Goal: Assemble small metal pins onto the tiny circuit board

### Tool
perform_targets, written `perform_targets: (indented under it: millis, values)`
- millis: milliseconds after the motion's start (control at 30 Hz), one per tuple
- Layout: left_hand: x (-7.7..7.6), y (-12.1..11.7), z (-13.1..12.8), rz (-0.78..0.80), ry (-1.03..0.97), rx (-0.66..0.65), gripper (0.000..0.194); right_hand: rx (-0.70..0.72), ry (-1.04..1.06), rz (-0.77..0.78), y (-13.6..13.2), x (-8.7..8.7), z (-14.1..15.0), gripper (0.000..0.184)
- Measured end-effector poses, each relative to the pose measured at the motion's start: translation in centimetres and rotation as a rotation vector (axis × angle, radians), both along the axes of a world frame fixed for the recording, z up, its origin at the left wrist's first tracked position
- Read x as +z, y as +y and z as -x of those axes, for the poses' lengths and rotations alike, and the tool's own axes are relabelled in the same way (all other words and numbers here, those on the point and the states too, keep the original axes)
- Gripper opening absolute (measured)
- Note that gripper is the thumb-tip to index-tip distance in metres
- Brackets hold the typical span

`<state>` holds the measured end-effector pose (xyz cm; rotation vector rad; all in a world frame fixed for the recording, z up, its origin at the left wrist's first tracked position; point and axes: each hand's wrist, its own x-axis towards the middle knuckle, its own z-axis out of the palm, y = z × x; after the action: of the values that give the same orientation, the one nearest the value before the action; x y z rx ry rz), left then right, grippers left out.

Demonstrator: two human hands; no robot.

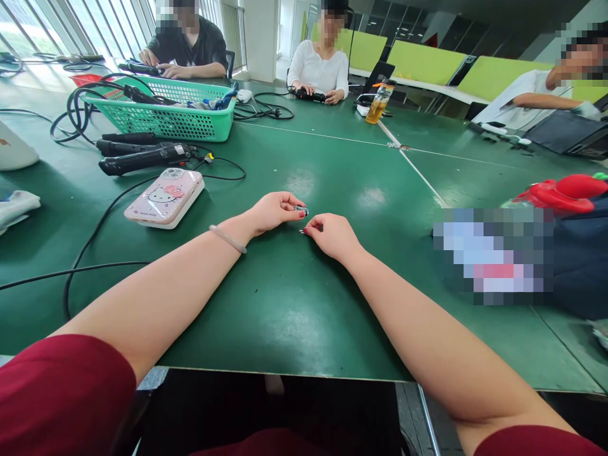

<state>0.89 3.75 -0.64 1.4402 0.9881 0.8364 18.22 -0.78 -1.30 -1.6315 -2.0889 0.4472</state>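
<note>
2 bare hands work near each other, just apart, over a green tabletop (285,297). The left hand (273,213) pinches a small metallic object (301,209) between thumb and fingers; the right hand (332,234) pinches a thin metal piece (302,232) at its fingertips. Both pieces are too small to identify, and a gap separates them. Good handling here probably calls for a light, steady pinch, with the left-hand piece held firm while the right hand makes any fine adjustment; resting the wrists on the table would likely help, and working low would limit the risk of a dropped part skidding away.

The smooth tabletop catches glare from overhead and is crossed by pale seams. To the left lie a pink case (166,195) with a cartoon cat, black handheld devices (142,156), a looping cable (102,228) and a mint-green basket (164,120) of gear. A bottle of amber liquid (380,102) stands farther back; a red item (560,192) sits at right. Across the table, 3 people are seated, before slatted windows (71,31) and lime-green partitions (418,60).
</note>
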Motion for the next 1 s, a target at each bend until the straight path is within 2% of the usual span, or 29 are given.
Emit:
perform_targets:
  millis: [133,400,500,667,800,1000]
  values:
    - [-0.1,0.1,0.0,-0.011,0.012,-0.014,0.039,-0.063,0.052,0.047,0.7,-0.2,-0.5,0.013]
    - [0.0,0.0,-0.1,-0.055,0.062,-0.011,0.036,0.039,-0.066,-0.055,0.4,-0.4,-0.6,0.007]
    - [-0.1,-0.1,-0.2,-0.061,0.098,-0.013,0.036,-0.002,-0.055,-0.097,0.7,-0.6,-0.7,0.009]
    - [-0.4,0.1,-0.2,-0.112,0.217,-0.008,0.035,-0.126,0.129,-0.213,0.7,-0.4,-1.2,0.011]
    - [-0.4,0.2,-0.2,-0.156,0.268,-0.049,0.035,-0.054,0.164,-0.272,0.2,-0.1,-0.8,0.011]
    - [-0.2,-0.1,-0.2,-0.172,0.276,-0.093,0.034,-0.022,0.109,-0.251,-0.1,0.2,0.0,0.01]
